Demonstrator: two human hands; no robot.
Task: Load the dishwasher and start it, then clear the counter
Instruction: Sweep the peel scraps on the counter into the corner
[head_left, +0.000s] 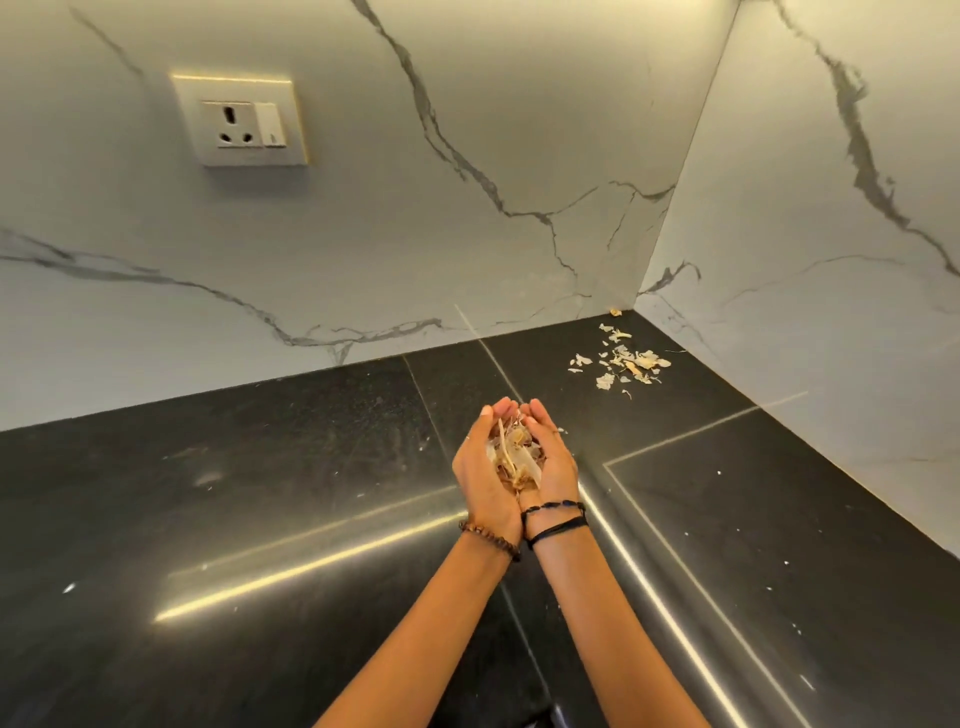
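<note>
My left hand (483, 470) and my right hand (556, 457) are cupped together, palms up, above the black counter (260, 493). Between them they hold a heap of dry, papery garlic or onion peels (514, 457), pale and tan. The fingers of both hands curl up round the heap and nearly meet at the tips. More loose peels (621, 364) lie scattered on the counter near the far right corner, apart from my hands. No dishwasher is in view.
White marble-look walls (467, 182) close the counter at the back and on the right, meeting in a corner. A wall socket with a switch (241, 122) sits high on the back wall at the left. Small white crumbs (769, 587) dot the counter's right side.
</note>
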